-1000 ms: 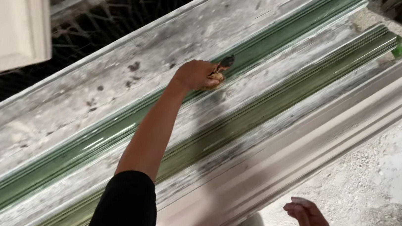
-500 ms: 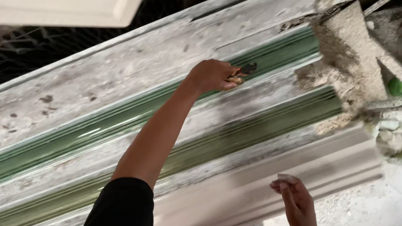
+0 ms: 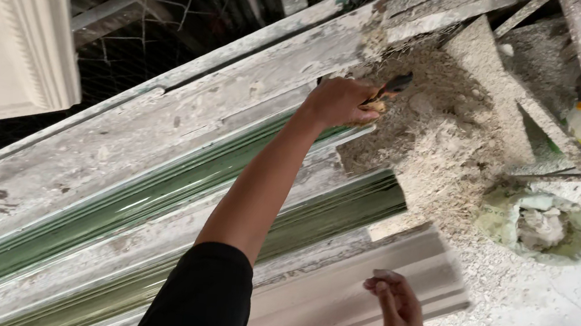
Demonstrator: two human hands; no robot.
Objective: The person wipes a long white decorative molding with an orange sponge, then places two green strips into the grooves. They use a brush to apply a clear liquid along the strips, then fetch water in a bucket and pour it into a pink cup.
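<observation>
Left hand (image 3: 340, 102) is gripping a dark-handled tool (image 3: 392, 87) at the end of the green mould (image 3: 157, 199); right hand (image 3: 395, 296) pinches a small pale piece (image 3: 385, 274).

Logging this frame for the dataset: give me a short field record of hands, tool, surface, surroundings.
left hand: shut on brush, at far end of green channel
brush: dark, small, tip by the crumbly debris
right hand: fingers pinched on a small pale piece, at white moulding's edge
green channel: long, glossy, plaster-crusted
white moulding: long, nearest
debris: sandy heap
bag: open, greenish
</observation>
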